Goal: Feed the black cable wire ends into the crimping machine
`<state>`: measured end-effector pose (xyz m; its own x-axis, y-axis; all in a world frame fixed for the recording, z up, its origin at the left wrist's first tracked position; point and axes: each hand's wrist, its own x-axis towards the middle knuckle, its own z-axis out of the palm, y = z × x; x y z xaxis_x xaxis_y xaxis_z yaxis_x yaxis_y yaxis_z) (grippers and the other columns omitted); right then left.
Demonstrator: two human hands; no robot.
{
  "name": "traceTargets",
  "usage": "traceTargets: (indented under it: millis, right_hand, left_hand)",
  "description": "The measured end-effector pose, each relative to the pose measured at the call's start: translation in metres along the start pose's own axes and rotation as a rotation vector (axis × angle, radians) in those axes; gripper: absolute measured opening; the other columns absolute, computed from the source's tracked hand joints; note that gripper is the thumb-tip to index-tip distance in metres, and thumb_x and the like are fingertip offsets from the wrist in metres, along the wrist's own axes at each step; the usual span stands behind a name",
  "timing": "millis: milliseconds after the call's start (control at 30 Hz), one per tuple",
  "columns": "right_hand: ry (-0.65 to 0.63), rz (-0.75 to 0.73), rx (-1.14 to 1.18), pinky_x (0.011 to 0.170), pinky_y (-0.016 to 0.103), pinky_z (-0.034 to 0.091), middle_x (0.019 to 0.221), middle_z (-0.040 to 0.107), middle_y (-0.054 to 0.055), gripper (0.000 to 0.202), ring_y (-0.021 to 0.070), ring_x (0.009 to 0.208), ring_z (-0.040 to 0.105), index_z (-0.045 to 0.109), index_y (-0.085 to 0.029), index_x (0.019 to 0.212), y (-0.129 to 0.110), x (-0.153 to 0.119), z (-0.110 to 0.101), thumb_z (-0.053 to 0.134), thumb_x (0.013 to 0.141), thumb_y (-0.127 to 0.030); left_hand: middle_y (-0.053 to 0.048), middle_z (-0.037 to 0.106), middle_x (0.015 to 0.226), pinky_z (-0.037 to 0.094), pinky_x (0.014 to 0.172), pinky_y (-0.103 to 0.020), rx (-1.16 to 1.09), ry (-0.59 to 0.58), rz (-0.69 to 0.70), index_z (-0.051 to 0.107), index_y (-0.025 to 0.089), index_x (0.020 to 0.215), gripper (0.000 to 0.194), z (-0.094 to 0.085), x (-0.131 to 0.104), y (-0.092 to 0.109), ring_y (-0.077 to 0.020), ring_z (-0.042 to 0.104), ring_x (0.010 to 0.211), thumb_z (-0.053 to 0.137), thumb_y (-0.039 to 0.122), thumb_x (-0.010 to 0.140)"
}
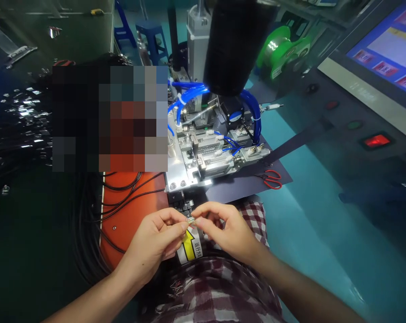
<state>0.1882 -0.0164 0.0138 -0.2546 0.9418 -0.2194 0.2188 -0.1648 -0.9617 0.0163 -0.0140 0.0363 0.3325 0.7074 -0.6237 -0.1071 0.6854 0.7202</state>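
My left hand (162, 235) and my right hand (223, 226) meet low in the middle of the head view, both closed in a pinch. Between their fingertips is a small, pale, shiny connector (191, 220) with a bit of red by it; the fingers hide much of it. Just beyond the fingertips lies a small black fixture (185, 207) at the machine's front edge. Under the hands shows a label with a yellow arrow (189, 246).
Ahead stands a metal machine (209, 157) with blue air tubes (191, 96). Black cables (88, 237) hang over an orange surface (135, 197) at left. Red-handled scissors (272, 179) lie right of the machine. A control panel (374, 89) and green spool (280, 49) are at upper right.
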Motion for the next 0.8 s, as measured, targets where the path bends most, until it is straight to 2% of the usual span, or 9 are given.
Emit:
traceTargets:
  millis: [100, 200, 267, 367, 500, 567, 700, 800]
  right_hand:
    - [0.147, -0.097, -0.081, 0.055, 0.027, 0.041, 0.072, 0.066, 0.002, 0.008, 0.0147, 0.060, 0.055, 0.068, -0.020, 0.084, 0.000, -0.007, 0.012, 0.063, 0.082, -0.025]
    - [0.204, -0.202, -0.181, 0.063, 0.029, 0.041, 0.074, 0.065, 0.003, 0.012, 0.0163, 0.067, 0.056, 0.065, -0.020, 0.075, -0.004, -0.009, 0.018, 0.058, 0.085, -0.022]
    - [0.215, -0.208, -0.224, 0.064, 0.029, 0.040, 0.072, 0.062, 0.003, 0.015, 0.0163, 0.067, 0.054, 0.061, -0.019, 0.073, -0.006, -0.010, 0.020, 0.055, 0.086, -0.022]
    - [0.169, -0.083, -0.063, 0.058, 0.026, 0.038, 0.067, 0.056, 0.000, 0.016, 0.0139, 0.061, 0.049, 0.055, -0.018, 0.071, -0.006, -0.009, 0.021, 0.053, 0.086, -0.023]
    - [0.069, 0.055, 0.188, 0.053, 0.023, 0.034, 0.063, 0.048, -0.003, 0.016, 0.0110, 0.057, 0.040, 0.053, -0.017, 0.070, -0.005, -0.008, 0.020, 0.053, 0.084, -0.025]
    - [0.065, 0.070, 0.205, 0.051, 0.023, 0.032, 0.061, 0.044, -0.004, 0.017, 0.0104, 0.055, 0.037, 0.052, -0.017, 0.069, -0.005, -0.007, 0.018, 0.055, 0.083, -0.026]
    - [0.028, 0.104, 0.241, 0.047, 0.022, 0.027, 0.055, 0.039, -0.005, 0.019, 0.0096, 0.051, 0.033, 0.051, -0.017, 0.067, -0.003, -0.004, 0.015, 0.057, 0.081, -0.029]
    - [-0.013, 0.109, 0.275, 0.046, 0.022, 0.027, 0.055, 0.039, -0.005, 0.019, 0.0094, 0.051, 0.033, 0.052, -0.016, 0.067, 0.001, 0.000, 0.011, 0.057, 0.080, -0.030]
  left_hand:
    - [0.009, 0.038, 0.040, 0.016, 0.040, -0.019, 0.002, 0.000, 0.010, 0.057, 0.015, 0.069, 0.018, -0.001, 0.001, -0.002, -0.0032, 0.023, 0.038, 0.065, 0.028, 0.077]
    - [0.010, 0.036, 0.040, 0.016, 0.040, -0.019, 0.003, 0.008, 0.012, 0.056, 0.016, 0.069, 0.019, -0.002, 0.000, -0.005, -0.0032, 0.023, 0.039, 0.064, 0.030, 0.078]
    - [0.010, 0.034, 0.041, 0.017, 0.040, -0.018, 0.034, 0.048, 0.037, 0.057, 0.016, 0.072, 0.019, -0.001, -0.001, -0.008, -0.0033, 0.022, 0.039, 0.063, 0.032, 0.079]
    - [0.010, 0.034, 0.044, 0.020, 0.040, -0.017, 0.104, 0.119, 0.125, 0.059, 0.017, 0.078, 0.018, 0.001, -0.003, -0.010, -0.0034, 0.024, 0.040, 0.064, 0.035, 0.079]
    - [0.006, 0.046, 0.063, 0.023, 0.040, -0.016, 0.133, 0.088, 0.234, 0.059, 0.018, 0.079, 0.017, 0.003, -0.004, -0.011, -0.0024, 0.032, 0.044, 0.068, 0.032, 0.076]
    - [0.007, 0.043, 0.060, 0.021, 0.040, -0.017, 0.118, 0.049, 0.212, 0.058, 0.018, 0.080, 0.016, 0.002, -0.003, -0.012, -0.0026, 0.028, 0.044, 0.065, 0.033, 0.079]
    - [0.011, 0.026, 0.044, 0.015, 0.041, -0.018, 0.041, -0.006, 0.099, 0.053, 0.019, 0.080, 0.018, 0.000, -0.001, -0.011, -0.0043, 0.018, 0.042, 0.059, 0.035, 0.084]
    - [0.011, 0.028, 0.044, 0.014, 0.040, -0.017, 0.087, 0.003, 0.059, 0.053, 0.018, 0.080, 0.021, 0.000, 0.000, -0.005, -0.0044, 0.019, 0.042, 0.061, 0.037, 0.081]
